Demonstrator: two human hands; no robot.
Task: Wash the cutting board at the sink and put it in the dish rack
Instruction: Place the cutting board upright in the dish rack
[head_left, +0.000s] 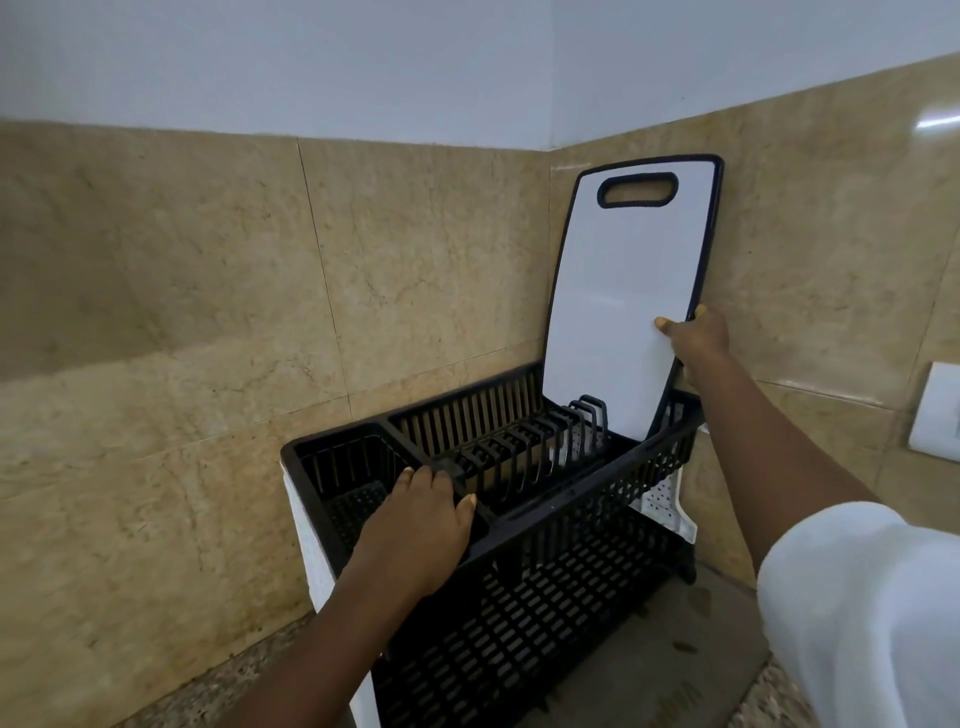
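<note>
I judge the task nearly finished: the white plastic cutting board with dark blue rim (623, 312) stands upright in the right end of the black slatted plastic dish rack (571, 501), only the release is left. The right hand (696, 343) pinches its right edge, thumb on the face. The left hand (421, 525) rests on the rack's divider, but I cannot tell whether its fingers curl round it.

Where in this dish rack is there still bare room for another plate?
Free: the plate slots between the left hand and the cutting board, the end compartment left of that hand, and the lower tier. Crowded: the right end, where the right hand holds the board.
</note>
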